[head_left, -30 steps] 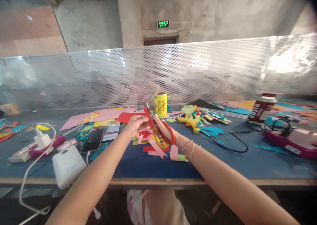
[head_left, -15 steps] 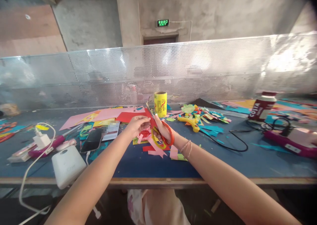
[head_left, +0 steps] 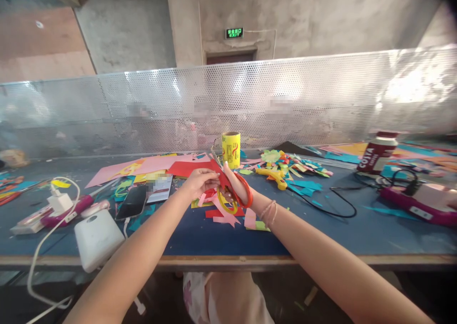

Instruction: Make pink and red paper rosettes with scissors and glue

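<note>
My right hand (head_left: pixel 231 181) grips scissors (head_left: pixel 227 207) with one red-orange and one yellow handle loop, blades pointing up and away. Pinched in the fingers of my left hand (head_left: pixel 200 181) is a piece of red paper (head_left: pixel 218 168), which lies against the scissor blades. Whether the blades are cutting right now is hard to make out. Beneath both hands lie pink paper strips (head_left: pixel 225 215) and other scraps. Just beyond the scissors stands a yellow tape roll (head_left: pixel 231 149) on end.
A phone (head_left: pixel 132 202) and a white power bank (head_left: pixel 98 238) lie left. Right of the hands are a yellow glue gun (head_left: pixel 273 175), a heap of paper scraps (head_left: pixel 298 162), a Costa bottle (head_left: pixel 378 153) and a purple power strip (head_left: pixel 417 205). A perforated metal screen (head_left: pixel 150 119) runs along the back.
The scissor handle loops have spread further apart, and the yellow loop has shifted slightly left. Both hands stay in nearly the same place.
</note>
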### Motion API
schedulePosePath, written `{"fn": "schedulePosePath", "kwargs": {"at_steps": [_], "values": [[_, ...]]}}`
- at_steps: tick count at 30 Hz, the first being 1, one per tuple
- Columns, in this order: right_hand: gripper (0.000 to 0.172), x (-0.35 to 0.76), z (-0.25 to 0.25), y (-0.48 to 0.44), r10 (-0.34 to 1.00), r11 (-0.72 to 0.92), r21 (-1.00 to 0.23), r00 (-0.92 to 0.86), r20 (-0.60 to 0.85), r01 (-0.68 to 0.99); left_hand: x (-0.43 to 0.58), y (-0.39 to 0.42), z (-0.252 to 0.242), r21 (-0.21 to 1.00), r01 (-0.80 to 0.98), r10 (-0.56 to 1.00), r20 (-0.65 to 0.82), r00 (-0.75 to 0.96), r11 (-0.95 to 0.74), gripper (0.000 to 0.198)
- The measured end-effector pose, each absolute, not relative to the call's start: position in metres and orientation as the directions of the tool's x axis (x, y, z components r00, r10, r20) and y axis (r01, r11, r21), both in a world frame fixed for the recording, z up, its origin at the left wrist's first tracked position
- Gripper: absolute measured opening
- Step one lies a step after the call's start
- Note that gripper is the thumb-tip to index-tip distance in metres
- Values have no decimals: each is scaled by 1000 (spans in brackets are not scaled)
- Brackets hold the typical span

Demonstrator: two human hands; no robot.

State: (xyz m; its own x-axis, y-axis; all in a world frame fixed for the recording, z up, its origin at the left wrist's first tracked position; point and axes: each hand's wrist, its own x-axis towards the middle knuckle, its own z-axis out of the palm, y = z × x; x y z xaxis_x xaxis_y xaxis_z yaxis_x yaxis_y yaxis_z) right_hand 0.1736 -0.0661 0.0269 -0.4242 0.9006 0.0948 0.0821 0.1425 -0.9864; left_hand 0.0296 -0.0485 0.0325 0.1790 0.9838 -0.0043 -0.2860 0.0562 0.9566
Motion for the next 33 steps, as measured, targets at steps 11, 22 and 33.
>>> {"fn": "schedulePosePath", "kwargs": {"at_steps": [11,22,33], "values": [[50,184,23,-47,946,150,-985,-300,118,86,28,-42,25,966,-260,990,39,137,-2,9],[25,239,8,-7,935,314,-314,-235,265,896,24,-34,20,965,-234,992,123,8,-118,17],[32,207,24,-29,773,614,-454,-376,512,646,29,-36,15,985,-137,986,125,114,-109,13]]}}
